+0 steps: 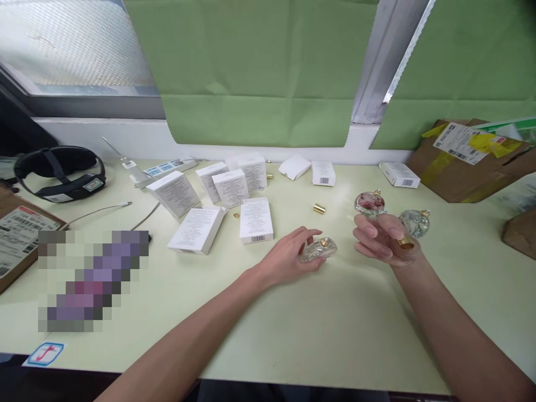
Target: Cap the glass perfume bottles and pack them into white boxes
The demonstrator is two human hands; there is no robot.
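My left hand [295, 257] grips a clear glass perfume bottle [312, 252] with a gold neck, low over the table. Raised a little to the right, my right hand [383, 239] is closed around a small gold cap [405, 242], its open end toward me. Beyond that hand is a round glass bottle with a reddish tint [370, 201]. A clear round glass bottle [415, 222] with a gold neck stands just to its right, partly behind my thumb. Between and beyond my hands, another gold cap [319, 208] lies on its side.
Several white printed boxes [256, 219] stand or lie at centre-left, with a tiny gold ring [236, 215] among them. Cardboard cartons [460, 167] sit at the right. A power strip [167, 168], cables and a black headset [62, 174] occupy the left, near a pixelated object [96, 279].
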